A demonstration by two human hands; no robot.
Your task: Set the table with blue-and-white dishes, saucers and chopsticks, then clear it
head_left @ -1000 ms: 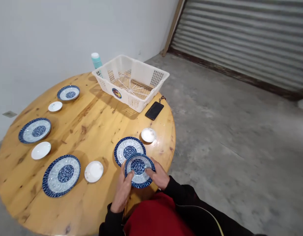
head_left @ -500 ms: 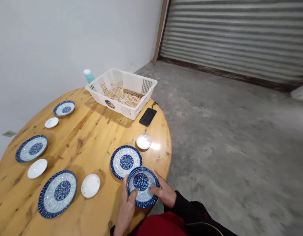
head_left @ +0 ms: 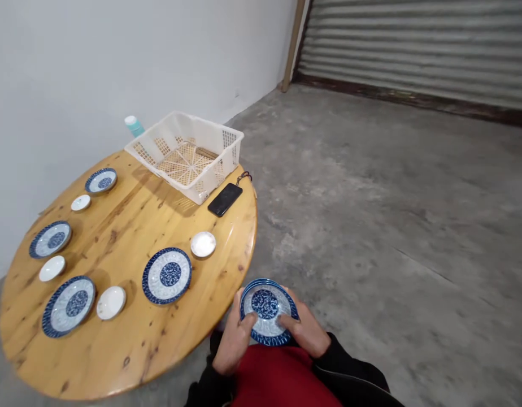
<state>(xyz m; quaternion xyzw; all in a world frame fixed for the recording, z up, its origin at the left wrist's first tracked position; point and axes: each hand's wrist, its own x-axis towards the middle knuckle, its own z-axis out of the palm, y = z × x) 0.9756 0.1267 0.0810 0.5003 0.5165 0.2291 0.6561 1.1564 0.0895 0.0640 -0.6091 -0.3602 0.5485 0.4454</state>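
Note:
Both my hands grip a small stack of blue-and-white plates [head_left: 267, 305], held in front of my body just off the table's right edge. My left hand [head_left: 236, 339] clasps the left side, its thumb resting on the top plate. On the right side, my right hand [head_left: 307, 330] is closed round the rim, thumb also on top. Nearest on the table lies a matching blue-rimmed plate [head_left: 166, 275], with a small white dish [head_left: 203, 244] beside it. The fingers under the stack are hidden.
The round wooden table [head_left: 129, 243] also bears several blue-rimmed plates, one at its near left [head_left: 69, 306], and small white dishes [head_left: 111, 302]. A white plastic basket [head_left: 201, 189], a black phone [head_left: 225, 199] and a blue bottle [head_left: 134, 126] stand farther back. Concrete floor [head_left: 349, 226] lies to the right.
My hands have carried the stack of plates away from over the table's edge to the right. The view has turned, so the table sits farther left.

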